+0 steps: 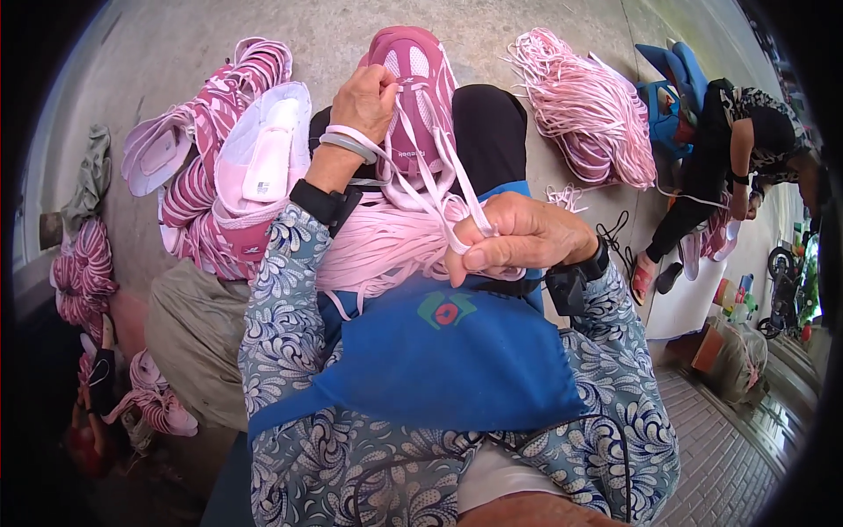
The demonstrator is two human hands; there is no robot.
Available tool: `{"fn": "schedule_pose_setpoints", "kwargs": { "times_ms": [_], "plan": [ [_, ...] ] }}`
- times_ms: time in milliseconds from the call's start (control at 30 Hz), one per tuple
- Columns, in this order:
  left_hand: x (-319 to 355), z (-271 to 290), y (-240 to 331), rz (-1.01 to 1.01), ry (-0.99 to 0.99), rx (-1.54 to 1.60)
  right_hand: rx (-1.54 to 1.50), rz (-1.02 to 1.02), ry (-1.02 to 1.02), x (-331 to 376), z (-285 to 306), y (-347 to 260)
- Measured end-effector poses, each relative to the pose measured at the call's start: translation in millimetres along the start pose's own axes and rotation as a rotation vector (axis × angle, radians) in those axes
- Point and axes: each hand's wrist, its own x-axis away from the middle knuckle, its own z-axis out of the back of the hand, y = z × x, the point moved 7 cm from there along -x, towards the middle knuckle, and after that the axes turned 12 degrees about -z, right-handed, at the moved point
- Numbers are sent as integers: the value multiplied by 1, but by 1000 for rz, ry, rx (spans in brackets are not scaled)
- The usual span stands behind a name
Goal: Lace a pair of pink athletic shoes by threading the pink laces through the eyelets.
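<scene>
- Head view shows a blue apron [439, 360] across the lap, with a heap of loose pink laces [386, 241] lying on it between the forearms.
- Pile of pink shoes [219, 167] sits on the floor to the left; a second lace bundle [584, 110] lies to the upper right, well apart from the hands.
- Another person [733, 167] crouches at the far right, busy with their own work.
- Pink shoe [413, 88] stands upright on the knee, toe away, tongue facing the wearer.
- Left hand [364, 101] is closed on the shoe's upper edge, steadying it.
- Right hand [518, 241] has fingers pinched tight on a lace [452, 189] that runs taut up to the eyelets.
- Judged from this, lacing is under way; the next move likely calls for feeding the lace tip through the next free eyelet while the shoe is kept steady.
</scene>
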Motion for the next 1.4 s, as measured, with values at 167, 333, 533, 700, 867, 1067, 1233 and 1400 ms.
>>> {"fn": "schedule_pose_setpoints", "kwargs": {
  "times_ms": [167, 333, 533, 700, 867, 1067, 1233, 1400],
  "plan": [
    [-1, -20, -18, 388, -281, 336, -23, 19, -124, 4, -5, -8],
    [20, -6, -56, 333, -80, 178, 164, 172, -217, -3, -13, -15],
    [37, 10, 19, 461, -177, 779, 399, 264, -30, -28, -20, -4],
    [69, -11, 48, 656, -280, 1078, 508, 111, -57, -54, -40, 12],
    [79, -12, 36, 701, -173, 1203, 520, 17, 726, -26, 66, 6],
    [84, -11, 50, 601, -201, 955, 1045, 175, 1365, -46, 109, 12],
    [90, -7, 59, 437, -334, 791, 1308, 50, 1346, -61, 97, 14],
    [88, 2, 67, 277, -317, 665, 1344, 23, 1266, -69, 111, 12]
  ]
}}
